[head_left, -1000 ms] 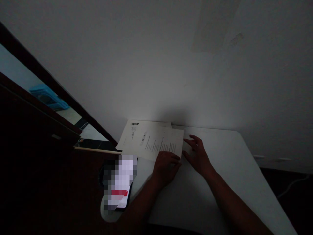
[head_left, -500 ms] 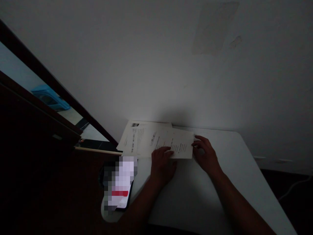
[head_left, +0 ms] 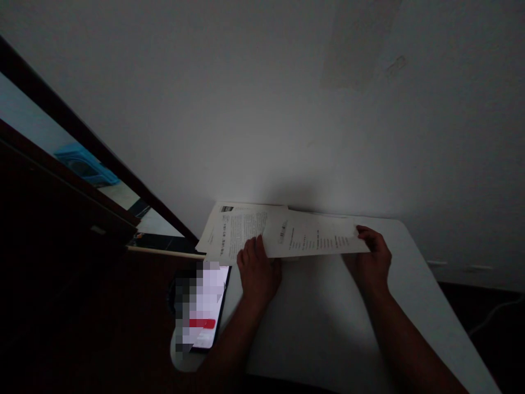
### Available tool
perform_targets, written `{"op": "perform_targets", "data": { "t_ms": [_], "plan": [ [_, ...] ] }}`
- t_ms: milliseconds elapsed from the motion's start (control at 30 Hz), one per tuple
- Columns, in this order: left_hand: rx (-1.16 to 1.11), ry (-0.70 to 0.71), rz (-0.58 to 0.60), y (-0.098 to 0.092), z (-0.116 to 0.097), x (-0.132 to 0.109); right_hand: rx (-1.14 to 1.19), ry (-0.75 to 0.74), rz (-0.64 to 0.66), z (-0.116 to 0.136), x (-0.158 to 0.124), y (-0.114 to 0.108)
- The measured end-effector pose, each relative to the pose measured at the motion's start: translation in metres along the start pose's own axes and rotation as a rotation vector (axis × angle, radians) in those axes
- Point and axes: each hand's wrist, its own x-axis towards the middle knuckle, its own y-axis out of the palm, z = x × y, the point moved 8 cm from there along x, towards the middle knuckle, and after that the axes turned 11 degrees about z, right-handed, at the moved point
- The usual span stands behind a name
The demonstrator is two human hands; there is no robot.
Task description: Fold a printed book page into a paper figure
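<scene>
A printed paper sheet (head_left: 311, 235) stretches sideways over the table, its right end slightly raised. My right hand (head_left: 374, 260) pinches that sheet at its right edge, thumb hidden behind the paper. Under its left end lie more printed sheets (head_left: 235, 227), with dense lines of text and a small dark block in the corner. My left hand (head_left: 259, 268) rests at the near edge of these lower sheets, fingers stretched out on them beside the upper sheet's left end. The small print cannot be read.
A lit phone (head_left: 207, 323), partly pixelated, lies at the left corner of the white table (head_left: 311, 323). The table's back edge meets a grey wall (head_left: 254, 109). A dark-framed mirror-like panel (head_left: 102, 148) at left shows a blue plastic object (head_left: 87, 164).
My right hand has moved right with the printed sheet, which has slid off the lower sheets and uncovered more text. My left hand has shifted slightly left.
</scene>
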Motion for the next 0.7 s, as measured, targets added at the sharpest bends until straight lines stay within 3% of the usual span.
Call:
{"op": "perform_targets", "data": {
  "t_ms": [100,267,433,700],
  "plan": [
    [0.024,-0.011,-0.01,-0.002,0.003,0.006,0.164,0.07,-0.175,-0.01,0.0,-0.015],
    [0.037,-0.005,-0.049,-0.006,-0.009,-0.003,0.278,0.091,-0.304,-0.026,0.003,-0.032],
    [0.095,0.041,0.068,0.01,-0.02,-0.008,0.489,0.104,-0.334,-0.03,0.011,-0.045],
    [0.161,-0.097,0.146,0.014,-0.003,0.013,0.755,0.18,-0.317,-0.021,0.001,-0.061]
  ]
}}
